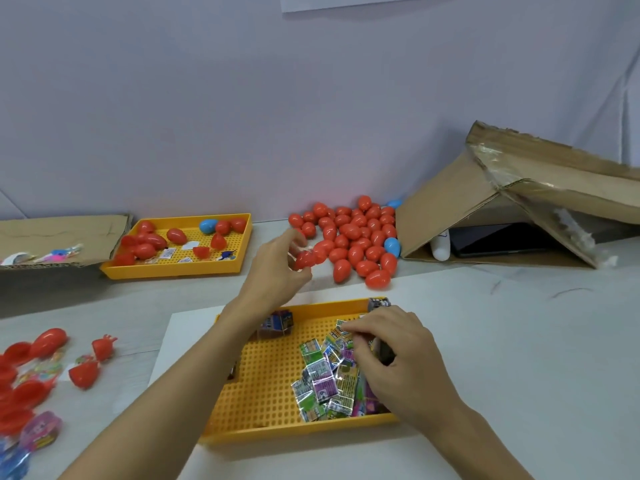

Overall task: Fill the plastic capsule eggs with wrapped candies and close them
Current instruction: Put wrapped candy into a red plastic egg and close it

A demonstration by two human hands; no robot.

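Observation:
A heap of closed red capsule eggs (349,237), with two blue ones among them, lies against the back wall. My left hand (277,268) reaches to the heap's near left edge and its fingers curl round one red egg (305,259). A yellow perforated tray (263,386) in front of me holds several wrapped candies (327,379) on its right side. My right hand (394,362) is down in that pile, fingertips pinching at a candy (341,328); something dark shows under its palm.
A second yellow tray (180,247) at back left holds red eggs, one blue egg and egg halves. Open red egg halves (83,374) and small toy packets lie at the left. A torn cardboard box (519,202) stands at back right, flat cardboard (59,237) at far left.

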